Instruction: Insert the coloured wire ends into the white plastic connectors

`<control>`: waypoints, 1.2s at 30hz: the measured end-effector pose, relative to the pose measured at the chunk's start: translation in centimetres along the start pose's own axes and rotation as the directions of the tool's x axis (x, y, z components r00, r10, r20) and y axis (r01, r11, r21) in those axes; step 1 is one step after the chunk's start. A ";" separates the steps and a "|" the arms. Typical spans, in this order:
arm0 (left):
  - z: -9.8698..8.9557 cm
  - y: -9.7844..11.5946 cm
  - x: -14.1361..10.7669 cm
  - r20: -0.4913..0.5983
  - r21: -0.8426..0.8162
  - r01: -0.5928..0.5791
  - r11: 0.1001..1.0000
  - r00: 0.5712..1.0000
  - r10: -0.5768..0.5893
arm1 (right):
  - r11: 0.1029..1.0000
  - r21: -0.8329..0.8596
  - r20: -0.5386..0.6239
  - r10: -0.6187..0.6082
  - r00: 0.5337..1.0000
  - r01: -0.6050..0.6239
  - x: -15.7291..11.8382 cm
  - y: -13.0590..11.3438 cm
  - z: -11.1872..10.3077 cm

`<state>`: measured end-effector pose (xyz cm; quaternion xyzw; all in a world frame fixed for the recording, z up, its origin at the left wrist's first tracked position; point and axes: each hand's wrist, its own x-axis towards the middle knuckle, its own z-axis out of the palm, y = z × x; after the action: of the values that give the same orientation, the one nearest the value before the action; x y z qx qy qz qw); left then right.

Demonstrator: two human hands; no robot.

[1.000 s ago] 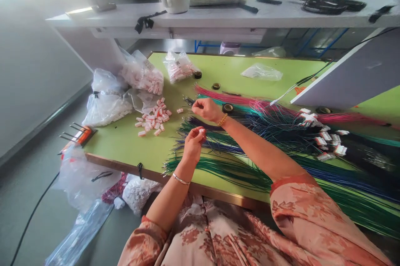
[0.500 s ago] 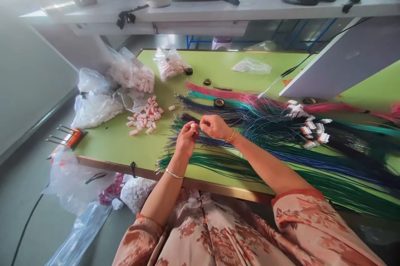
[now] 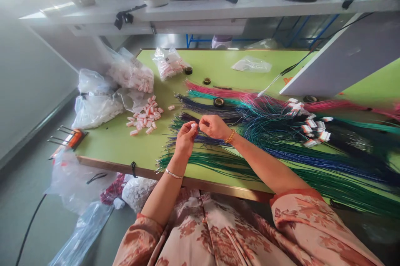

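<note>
My left hand [image 3: 185, 137] pinches a small white connector housing [image 3: 193, 126] between thumb and fingertips, above the near part of the table. Close beside it, my right hand [image 3: 215, 127] is closed in a pinch on a thin wire, mostly hidden by the fingers; its tips almost meet the housing. Under and around both hands lie bundles of wires: dark blue wires [image 3: 200, 105], green wires [image 3: 212, 164] and pink wires [image 3: 209, 91], their metal-tipped ends to the left. A loose pile of pink-and-white connector housings [image 3: 146, 118] lies left of my hands.
Plastic bags of housings [image 3: 133, 76] stand at the back left. Black tape rolls [image 3: 219, 102] lie among the wires. Wired white connectors [image 3: 315, 128] gather at the right. An orange pronged holder [image 3: 75, 137] sits on the left table edge. A shelf [image 3: 200, 15] spans the back.
Both hands stay nearly in place, the housing and wire still pinched. The housing appears slightly turned in my left fingers. The view has shifted very little.
</note>
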<state>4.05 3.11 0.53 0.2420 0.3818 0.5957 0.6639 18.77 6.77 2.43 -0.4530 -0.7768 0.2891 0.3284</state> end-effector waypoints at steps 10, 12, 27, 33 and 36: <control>-0.2 -0.2 0.3 -0.065 0.031 0.017 0.999 0.998 -0.015 | 0.997 -0.021 -0.001 -0.076 0.997 0.076 -0.2 0.0 0.5; -0.2 -0.3 0.4 -0.072 0.025 0.019 1.000 0.997 -0.017 | 0.998 -0.030 0.000 -0.058 0.998 0.058 -0.2 0.0 0.7; 0.2 0.5 0.1 -0.088 0.002 0.036 0.999 0.995 -0.036 | 0.996 0.019 0.085 -0.085 0.993 0.084 2.1 1.6 -1.6; 2.0 1.7 0.7 -0.029 -0.023 0.069 0.997 0.997 -0.070 | 0.889 -0.379 -0.196 0.192 0.962 -0.255 10.6 7.0 -5.0; 2.4 1.7 1.6 -0.029 -0.035 0.087 0.996 0.996 -0.088 | 0.779 -0.503 -0.170 0.338 0.926 -0.376 13.4 9.2 -5.0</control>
<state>4.87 5.28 2.92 0.2049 0.3918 0.5760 0.6876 22.32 23.38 1.96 -0.6740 -0.7138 0.1062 0.1580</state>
